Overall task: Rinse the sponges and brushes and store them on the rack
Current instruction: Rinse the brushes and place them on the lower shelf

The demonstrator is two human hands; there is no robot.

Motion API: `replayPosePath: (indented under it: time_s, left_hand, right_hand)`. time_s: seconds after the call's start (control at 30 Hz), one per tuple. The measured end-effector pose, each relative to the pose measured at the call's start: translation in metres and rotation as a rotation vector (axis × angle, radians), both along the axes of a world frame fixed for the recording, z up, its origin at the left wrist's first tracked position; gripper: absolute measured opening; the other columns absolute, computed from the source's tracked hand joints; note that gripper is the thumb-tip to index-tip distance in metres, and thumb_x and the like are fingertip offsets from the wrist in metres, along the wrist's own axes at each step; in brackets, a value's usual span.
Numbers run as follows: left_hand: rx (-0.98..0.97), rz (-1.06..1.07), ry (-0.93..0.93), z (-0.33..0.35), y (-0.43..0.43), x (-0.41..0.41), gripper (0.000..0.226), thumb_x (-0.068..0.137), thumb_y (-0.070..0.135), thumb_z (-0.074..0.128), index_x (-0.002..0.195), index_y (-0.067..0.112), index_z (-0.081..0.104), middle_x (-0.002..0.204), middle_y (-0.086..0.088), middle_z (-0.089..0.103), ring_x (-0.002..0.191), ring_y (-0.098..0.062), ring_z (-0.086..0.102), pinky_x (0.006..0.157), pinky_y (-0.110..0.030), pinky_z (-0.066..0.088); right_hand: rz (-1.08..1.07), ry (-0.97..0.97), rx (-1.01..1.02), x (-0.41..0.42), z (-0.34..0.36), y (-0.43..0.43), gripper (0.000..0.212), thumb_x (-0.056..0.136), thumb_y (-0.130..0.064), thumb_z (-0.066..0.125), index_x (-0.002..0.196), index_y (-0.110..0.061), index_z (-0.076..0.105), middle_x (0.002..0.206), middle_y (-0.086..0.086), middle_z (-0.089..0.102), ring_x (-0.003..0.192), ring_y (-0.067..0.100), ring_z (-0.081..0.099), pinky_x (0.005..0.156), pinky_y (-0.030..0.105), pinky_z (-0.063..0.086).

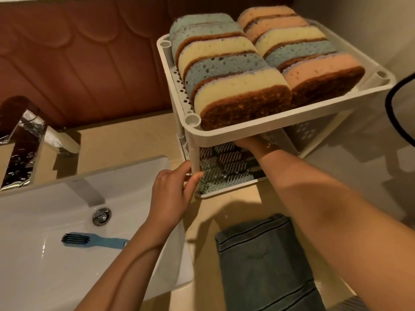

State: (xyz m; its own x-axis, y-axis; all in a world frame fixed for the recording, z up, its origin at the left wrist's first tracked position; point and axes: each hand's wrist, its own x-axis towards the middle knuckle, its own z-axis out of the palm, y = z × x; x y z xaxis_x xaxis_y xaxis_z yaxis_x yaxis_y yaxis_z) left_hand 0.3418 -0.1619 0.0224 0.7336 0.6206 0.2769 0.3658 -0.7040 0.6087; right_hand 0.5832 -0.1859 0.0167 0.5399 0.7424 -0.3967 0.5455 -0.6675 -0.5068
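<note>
While the left hand (170, 194) grips the front-left corner post of the white plastic two-tier rack (292, 123), thumb on one side and curled fingers on the other, the right hand (248, 142) is tucked in under the upper tray, above the lower shelf; its fingers are hidden by the tray rim, so I cannot tell if they are spread or holding anything. Head view only; the rack stands on the beige stone counter (125, 140), just right of the white ceramic sink (45, 277); the upper tray is packed with blue, yellow and peach foam sponges with brown scouring pads (242, 95), two rows, all standing on edge and pressed together; the lower shelf holds a cluster of dark bristled scrub brushes (226, 167), lying close together, details unclear. A small blue plastic brush with dark bristles (89, 240) lies flat in the sink basin, near the round chrome drain plug (101, 216), well apart from the rack; a chrome angular faucet (22, 140) sits at the left; a folded grey towel with dark stripes (265, 261) lies on the counter in front of the rack.
</note>
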Motion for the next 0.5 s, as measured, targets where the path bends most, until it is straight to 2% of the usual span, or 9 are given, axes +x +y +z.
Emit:
replayPosePath:
  time_s: [0.03,0.07,0.13,0.2,0.33,0.5]
  left_hand:
    - [-0.003,0.003,0.001,0.000,0.000,0.001,0.047,0.087,0.052,0.035,0.099,0.018,0.065,0.072,-0.002,0.072,0.070,-0.028,0.066,0.061,-0.028,0.035]
    - [-0.005,0.003,0.001,0.000,0.000,0.001,0.047,0.087,0.053,0.035,0.099,0.019,0.065,0.072,-0.002,0.072,0.070,-0.028,0.066,0.061,-0.028,0.035]
    - [-0.007,-0.001,0.004,0.001,0.000,0.001,0.047,0.087,0.053,0.035,0.098,0.018,0.065,0.074,-0.002,0.072,0.071,-0.027,0.067,0.061,-0.028,0.035]
    - [-0.004,0.005,0.003,0.002,-0.001,0.000,0.047,0.087,0.052,0.035,0.097,0.018,0.065,0.074,-0.002,0.072,0.071,-0.026,0.067,0.061,-0.027,0.034]
    - [-0.014,0.024,0.013,0.004,-0.004,0.001,0.045,0.087,0.052,0.037,0.096,0.018,0.065,0.075,-0.002,0.072,0.072,-0.026,0.068,0.060,-0.027,0.033]
    - [-0.034,0.053,0.024,0.007,-0.007,0.001,0.034,0.087,0.043,0.045,0.098,0.019,0.066,0.080,-0.002,0.074,0.077,-0.022,0.070,0.060,-0.025,0.035]
  right_hand:
    - [0.004,0.004,-0.019,-0.001,0.002,0.000,0.014,0.099,-0.021,0.037,0.088,-0.018,0.046,0.115,0.013,0.047,0.106,0.025,0.045,0.095,0.038,0.033]
    - [0.014,0.003,-0.022,0.002,-0.001,0.001,0.013,0.099,-0.020,0.037,0.091,-0.016,0.046,0.114,0.013,0.046,0.103,0.024,0.044,0.093,0.037,0.032]
    - [0.001,0.029,0.005,0.000,-0.001,0.003,0.011,0.099,-0.021,0.036,0.105,-0.015,0.044,0.118,0.012,0.046,0.110,0.025,0.044,0.102,0.036,0.031]
    - [-0.002,0.057,0.016,0.004,-0.012,0.008,0.020,0.099,-0.024,0.038,0.116,-0.016,0.044,0.124,0.015,0.048,0.117,0.028,0.044,0.105,0.038,0.030]
    - [-0.008,0.011,0.081,0.006,-0.020,0.008,0.020,0.096,-0.030,0.045,0.112,-0.019,0.049,0.127,0.021,0.052,0.118,0.037,0.047,0.100,0.046,0.037]
    - [-0.009,0.033,0.088,0.004,-0.016,0.008,0.027,0.097,-0.025,0.043,0.121,-0.012,0.050,0.123,0.017,0.053,0.120,0.035,0.046,0.100,0.041,0.035]
